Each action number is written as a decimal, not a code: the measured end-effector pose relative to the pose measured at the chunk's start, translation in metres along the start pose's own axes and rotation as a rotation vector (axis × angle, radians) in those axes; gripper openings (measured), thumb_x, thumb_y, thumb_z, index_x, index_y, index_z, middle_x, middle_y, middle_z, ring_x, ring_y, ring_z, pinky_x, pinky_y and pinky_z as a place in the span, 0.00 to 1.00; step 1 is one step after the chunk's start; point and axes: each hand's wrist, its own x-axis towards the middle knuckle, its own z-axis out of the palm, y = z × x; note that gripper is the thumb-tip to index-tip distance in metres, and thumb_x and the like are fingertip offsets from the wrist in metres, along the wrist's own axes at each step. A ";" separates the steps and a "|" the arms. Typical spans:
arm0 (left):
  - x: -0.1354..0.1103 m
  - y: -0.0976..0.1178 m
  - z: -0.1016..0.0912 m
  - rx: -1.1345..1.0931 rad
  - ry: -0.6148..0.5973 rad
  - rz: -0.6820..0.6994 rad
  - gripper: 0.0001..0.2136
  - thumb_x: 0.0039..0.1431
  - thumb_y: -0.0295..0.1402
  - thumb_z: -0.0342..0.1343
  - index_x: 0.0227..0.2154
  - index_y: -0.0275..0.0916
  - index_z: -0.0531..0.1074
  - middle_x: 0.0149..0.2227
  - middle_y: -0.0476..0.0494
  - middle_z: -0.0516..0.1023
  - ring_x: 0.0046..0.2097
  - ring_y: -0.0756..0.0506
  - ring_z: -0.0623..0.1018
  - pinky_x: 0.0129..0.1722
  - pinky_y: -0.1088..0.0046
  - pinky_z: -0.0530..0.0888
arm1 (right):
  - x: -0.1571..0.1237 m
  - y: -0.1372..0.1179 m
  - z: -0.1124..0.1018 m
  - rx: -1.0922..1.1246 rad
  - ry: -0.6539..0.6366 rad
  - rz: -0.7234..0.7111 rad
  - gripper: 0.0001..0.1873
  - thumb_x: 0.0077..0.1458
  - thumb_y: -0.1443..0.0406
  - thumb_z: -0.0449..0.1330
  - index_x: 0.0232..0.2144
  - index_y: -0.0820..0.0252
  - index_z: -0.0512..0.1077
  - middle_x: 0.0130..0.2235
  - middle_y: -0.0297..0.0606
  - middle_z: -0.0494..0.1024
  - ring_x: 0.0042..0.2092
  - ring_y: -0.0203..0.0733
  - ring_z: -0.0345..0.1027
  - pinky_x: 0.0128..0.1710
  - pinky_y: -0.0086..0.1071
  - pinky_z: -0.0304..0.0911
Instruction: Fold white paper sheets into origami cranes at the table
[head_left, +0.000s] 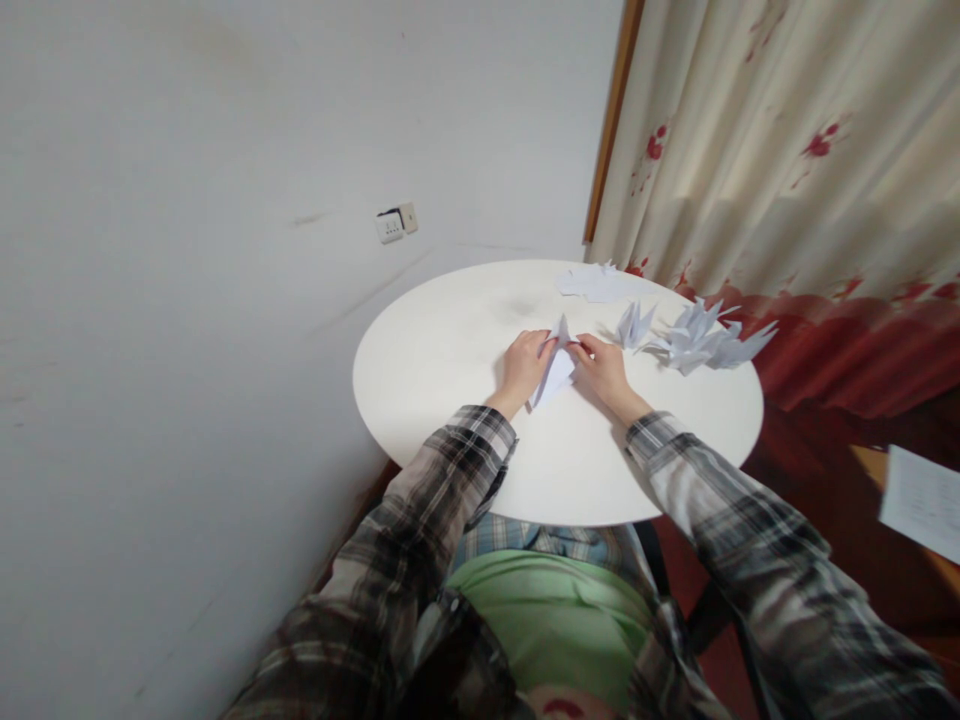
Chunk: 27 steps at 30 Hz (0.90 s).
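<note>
Your left hand (523,368) and right hand (602,372) both pinch folded paper (556,372) on round table (450,380); finished paper cranes (694,340) just right.

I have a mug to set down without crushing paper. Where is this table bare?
Bare: the left half of the table, from the left hand out to the rim; the near strip between the sleeves. Crowded: the middle, where both hands pinch a paper piece, the folded shapes beyond the right hand, and loose sheets at the far rim.
</note>
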 end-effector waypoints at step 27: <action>0.000 -0.002 0.001 -0.015 -0.045 -0.038 0.11 0.60 0.29 0.48 0.42 0.39 0.73 0.44 0.43 0.77 0.49 0.46 0.73 0.52 0.68 0.68 | -0.002 0.009 0.006 -0.041 0.043 -0.035 0.12 0.54 0.69 0.52 0.37 0.59 0.74 0.35 0.41 0.78 0.36 0.44 0.69 0.40 0.36 0.62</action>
